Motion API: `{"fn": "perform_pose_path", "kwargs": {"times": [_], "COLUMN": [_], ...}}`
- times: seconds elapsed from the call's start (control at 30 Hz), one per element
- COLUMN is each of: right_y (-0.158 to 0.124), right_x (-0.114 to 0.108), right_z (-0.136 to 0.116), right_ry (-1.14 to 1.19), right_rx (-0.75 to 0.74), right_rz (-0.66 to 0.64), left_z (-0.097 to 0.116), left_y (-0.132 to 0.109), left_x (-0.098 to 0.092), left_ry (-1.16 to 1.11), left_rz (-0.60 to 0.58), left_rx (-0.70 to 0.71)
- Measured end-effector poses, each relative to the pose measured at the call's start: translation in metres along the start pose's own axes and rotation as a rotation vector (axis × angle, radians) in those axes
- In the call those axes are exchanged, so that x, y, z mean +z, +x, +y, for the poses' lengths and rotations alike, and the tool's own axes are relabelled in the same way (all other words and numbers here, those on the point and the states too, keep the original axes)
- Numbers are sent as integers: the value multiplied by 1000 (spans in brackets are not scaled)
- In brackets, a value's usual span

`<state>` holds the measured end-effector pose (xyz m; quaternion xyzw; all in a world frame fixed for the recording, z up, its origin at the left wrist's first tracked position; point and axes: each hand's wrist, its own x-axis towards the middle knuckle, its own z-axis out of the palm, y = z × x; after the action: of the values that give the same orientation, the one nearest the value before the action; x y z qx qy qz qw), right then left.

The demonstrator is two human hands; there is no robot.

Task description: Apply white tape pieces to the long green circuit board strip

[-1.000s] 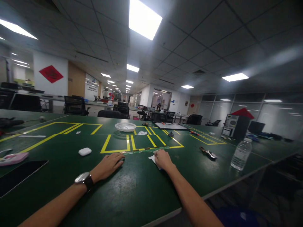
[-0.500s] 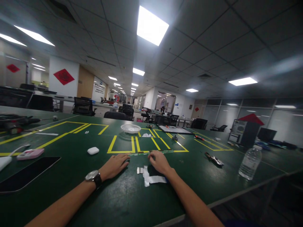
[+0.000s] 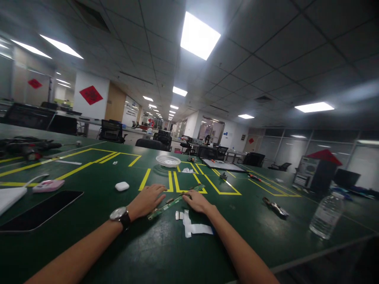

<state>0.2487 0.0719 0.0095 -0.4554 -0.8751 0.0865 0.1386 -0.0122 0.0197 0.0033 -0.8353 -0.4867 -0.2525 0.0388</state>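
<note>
A narrow green circuit strip (image 3: 168, 206) lies slantwise between my hands, its near end at the left and its far end beyond my right fingers. My right hand (image 3: 197, 200) has its fingertips closed on the strip's upper part. Beside the strip, my left hand (image 3: 148, 200) is spread with its fingers apart and holds nothing; a watch is on that wrist. White tape pieces (image 3: 187, 224) with a small metal connector lie below my right hand. A white woven basket (image 3: 168, 161) stands beyond the hands.
At left are a black phone (image 3: 44, 211), a pink device (image 3: 49, 185), a white earbud case (image 3: 122, 186) and tools with cables. On the right stand a water bottle (image 3: 326, 215), a multitool (image 3: 275, 208) and a computer tower (image 3: 315, 173). Yellow tape marks the green table.
The green strip has turned from nearly level to slanted, with its left end now nearer me. My left fingers have moved off it and spread. The view has shifted slightly left.
</note>
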Motion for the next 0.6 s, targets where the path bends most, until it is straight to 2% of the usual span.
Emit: {"fn": "perform_pose_path", "kwargs": {"times": [0.13,0.27,0.37,0.47,0.6], "right_y": [1,-9,-22,-33,-35], "right_x": [4,1,-6,-10,-8], "right_z": [-27,-46,-43,-32,-27], "right_ry": [138,205,189,131,93], "right_rx": [-303,-459,-447,-403,-355], "right_rz": [-87,-82,-34,-56,-47], "left_z": [-1,-2,0,4,9], "left_y": [-1,-5,-7,-8,-8], "left_x": [4,12,14,12,11], "left_ry": [-28,-51,-62,-50,-29], "left_rz": [-46,-131,-190,-234,-248], "left_rx": [21,35,17,2,8]}}
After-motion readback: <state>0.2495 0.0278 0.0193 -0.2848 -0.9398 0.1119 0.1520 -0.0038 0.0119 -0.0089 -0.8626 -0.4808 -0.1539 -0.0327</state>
